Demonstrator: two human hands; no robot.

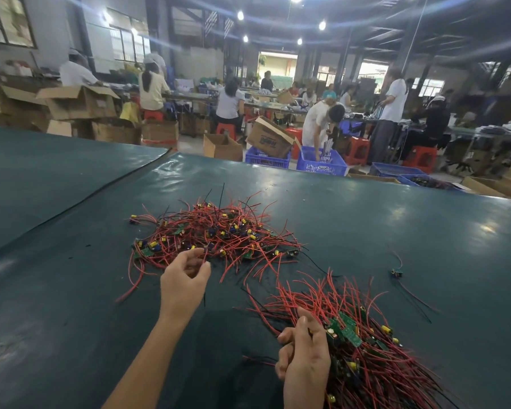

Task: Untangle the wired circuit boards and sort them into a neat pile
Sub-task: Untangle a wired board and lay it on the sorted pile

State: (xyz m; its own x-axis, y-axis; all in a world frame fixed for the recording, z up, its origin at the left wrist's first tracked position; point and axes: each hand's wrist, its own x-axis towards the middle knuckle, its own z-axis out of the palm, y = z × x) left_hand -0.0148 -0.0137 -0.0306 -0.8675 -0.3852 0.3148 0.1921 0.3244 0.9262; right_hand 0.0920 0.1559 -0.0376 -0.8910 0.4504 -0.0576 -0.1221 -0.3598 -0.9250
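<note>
While the tangled heap of red-wired circuit boards lies on the surface, we pinch a black wire at its 6 o'clock edge in our left grip. Our right grip curls round wires of the sorted bundle, at 4 o'clock from the heap. One stray board lies at 3 o'clock.

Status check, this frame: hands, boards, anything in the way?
Left hand pinching a wire at tangled heap. Right hand holds sorted bundle. One stray board far right.
</note>
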